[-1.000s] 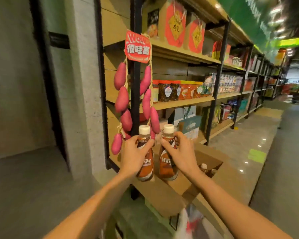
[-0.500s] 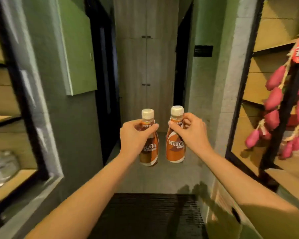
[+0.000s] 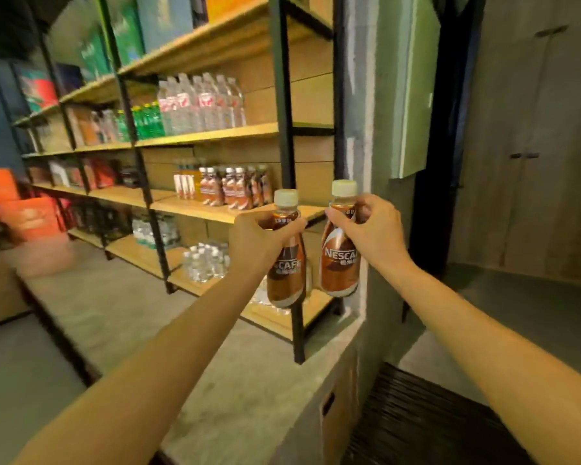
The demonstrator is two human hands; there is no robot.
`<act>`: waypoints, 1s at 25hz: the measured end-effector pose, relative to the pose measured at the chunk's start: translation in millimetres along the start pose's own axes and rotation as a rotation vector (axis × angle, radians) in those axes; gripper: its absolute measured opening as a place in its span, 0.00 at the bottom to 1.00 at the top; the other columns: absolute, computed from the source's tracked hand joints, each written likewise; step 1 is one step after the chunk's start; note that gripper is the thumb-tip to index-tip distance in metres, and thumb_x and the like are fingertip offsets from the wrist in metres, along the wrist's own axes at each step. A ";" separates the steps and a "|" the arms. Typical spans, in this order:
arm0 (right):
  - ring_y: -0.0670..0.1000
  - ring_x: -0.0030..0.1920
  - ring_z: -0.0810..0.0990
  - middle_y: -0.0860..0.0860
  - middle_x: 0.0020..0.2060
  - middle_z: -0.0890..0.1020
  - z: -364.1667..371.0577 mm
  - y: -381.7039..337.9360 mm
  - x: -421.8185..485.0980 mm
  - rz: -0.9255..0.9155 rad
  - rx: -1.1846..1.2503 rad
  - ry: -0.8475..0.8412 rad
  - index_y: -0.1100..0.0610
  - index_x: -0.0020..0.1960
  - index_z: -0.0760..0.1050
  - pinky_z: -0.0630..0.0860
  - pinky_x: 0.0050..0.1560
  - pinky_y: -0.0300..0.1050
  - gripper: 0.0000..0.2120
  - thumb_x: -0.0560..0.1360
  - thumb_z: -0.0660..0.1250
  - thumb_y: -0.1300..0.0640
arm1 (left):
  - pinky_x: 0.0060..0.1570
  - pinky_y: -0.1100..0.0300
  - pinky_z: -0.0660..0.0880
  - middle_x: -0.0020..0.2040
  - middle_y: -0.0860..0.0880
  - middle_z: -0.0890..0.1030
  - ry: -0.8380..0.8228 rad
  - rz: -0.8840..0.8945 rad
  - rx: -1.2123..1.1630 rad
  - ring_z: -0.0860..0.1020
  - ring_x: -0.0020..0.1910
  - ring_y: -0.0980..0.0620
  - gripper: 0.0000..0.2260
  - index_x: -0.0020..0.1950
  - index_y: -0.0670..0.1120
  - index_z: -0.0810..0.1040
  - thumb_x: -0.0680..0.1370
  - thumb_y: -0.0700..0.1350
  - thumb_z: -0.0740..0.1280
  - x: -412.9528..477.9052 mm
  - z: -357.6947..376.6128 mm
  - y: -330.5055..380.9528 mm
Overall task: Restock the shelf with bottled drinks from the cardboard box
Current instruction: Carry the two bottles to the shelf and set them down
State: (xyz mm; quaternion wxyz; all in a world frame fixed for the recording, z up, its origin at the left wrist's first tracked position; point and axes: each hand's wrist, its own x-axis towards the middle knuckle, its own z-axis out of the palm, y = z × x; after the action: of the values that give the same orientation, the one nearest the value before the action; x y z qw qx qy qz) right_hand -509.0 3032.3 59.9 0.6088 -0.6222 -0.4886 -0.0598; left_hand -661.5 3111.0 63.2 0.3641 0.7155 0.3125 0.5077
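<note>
Presently, curled fingers point(image 3: 292, 227) of the left hand point(image 3: 259, 239) are wrapped round the neck of a brown coffee bottle point(image 3: 285, 276), and a second coffee bottle point(image 3: 339, 263) is pinched below its cap by the right hand point(image 3: 371, 229). Both are held upright, side by side and slightly apart, before the wooden shelf point(image 3: 195, 204), on which matching bottles point(image 3: 235, 191) are stood, with water bottles point(image 3: 202, 102) ranged one board higher.

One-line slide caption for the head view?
Left hand grips the left bottle, right hand the right bottle, both held before a shelf of similar coffee bottles.
</note>
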 end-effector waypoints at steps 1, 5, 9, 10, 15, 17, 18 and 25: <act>0.49 0.47 0.82 0.49 0.44 0.82 33.2 -10.3 4.6 -0.005 0.034 -0.036 0.56 0.52 0.79 0.79 0.48 0.43 0.16 0.69 0.73 0.49 | 0.46 0.59 0.77 0.46 0.49 0.84 0.033 -0.018 0.017 0.82 0.46 0.53 0.15 0.51 0.46 0.83 0.68 0.51 0.75 11.7 -26.2 -11.8; 0.50 0.51 0.81 0.51 0.50 0.83 161.7 -33.2 29.6 -0.067 0.107 -0.164 0.54 0.55 0.78 0.79 0.52 0.50 0.21 0.68 0.71 0.42 | 0.45 0.60 0.74 0.47 0.50 0.81 0.162 -0.089 0.101 0.78 0.46 0.54 0.19 0.57 0.44 0.81 0.70 0.51 0.74 56.4 -118.0 -59.9; 0.50 0.50 0.82 0.52 0.51 0.84 273.3 -42.1 64.0 -0.106 0.168 -0.220 0.57 0.58 0.77 0.80 0.51 0.52 0.23 0.70 0.71 0.44 | 0.52 0.52 0.78 0.51 0.47 0.83 0.239 -0.140 0.145 0.81 0.49 0.50 0.18 0.55 0.44 0.81 0.69 0.51 0.74 114.3 -187.2 -110.0; 0.50 0.49 0.82 0.52 0.50 0.84 299.0 -40.8 75.1 -0.129 0.167 -0.224 0.57 0.57 0.77 0.80 0.50 0.52 0.22 0.70 0.70 0.44 | 0.51 0.53 0.78 0.50 0.47 0.83 0.250 -0.143 0.161 0.81 0.49 0.50 0.18 0.55 0.44 0.81 0.69 0.51 0.74 131.6 -201.2 -122.5; 0.53 0.52 0.79 0.53 0.48 0.81 405.2 -27.0 146.8 -0.142 0.154 -0.226 0.57 0.51 0.77 0.79 0.51 0.56 0.24 0.67 0.69 0.39 | 0.49 0.56 0.77 0.52 0.47 0.83 0.262 -0.117 0.184 0.81 0.50 0.50 0.19 0.56 0.43 0.80 0.69 0.51 0.74 232.0 -243.6 -173.3; 0.52 0.51 0.80 0.52 0.48 0.82 430.7 -20.5 165.8 -0.130 0.155 -0.231 0.56 0.52 0.77 0.79 0.50 0.54 0.22 0.67 0.69 0.40 | 0.51 0.54 0.78 0.52 0.47 0.83 0.250 -0.113 0.154 0.81 0.51 0.49 0.20 0.57 0.42 0.80 0.69 0.51 0.74 268.1 -246.1 -191.7; 0.51 0.50 0.80 0.52 0.48 0.82 439.8 -15.5 174.4 -0.126 0.149 -0.231 0.56 0.52 0.77 0.79 0.49 0.51 0.21 0.68 0.69 0.41 | 0.48 0.56 0.78 0.50 0.48 0.83 0.236 -0.100 0.138 0.81 0.50 0.51 0.20 0.56 0.42 0.80 0.69 0.51 0.74 284.1 -244.2 -200.0; 0.48 0.47 0.80 0.47 0.42 0.81 447.1 43.2 232.4 -0.071 -0.116 -0.044 0.52 0.46 0.76 0.78 0.47 0.49 0.16 0.70 0.68 0.40 | 0.36 0.67 0.71 0.39 0.58 0.79 -0.013 -0.046 -0.021 0.77 0.39 0.61 0.07 0.42 0.52 0.77 0.70 0.51 0.74 384.6 -180.1 -262.5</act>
State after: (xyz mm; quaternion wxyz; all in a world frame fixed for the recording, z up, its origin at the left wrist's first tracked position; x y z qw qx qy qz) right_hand -592.5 3530.9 72.8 0.5583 -0.6398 -0.5194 -0.0957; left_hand -742.5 3603.5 74.5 0.3852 0.7075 0.3213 0.4978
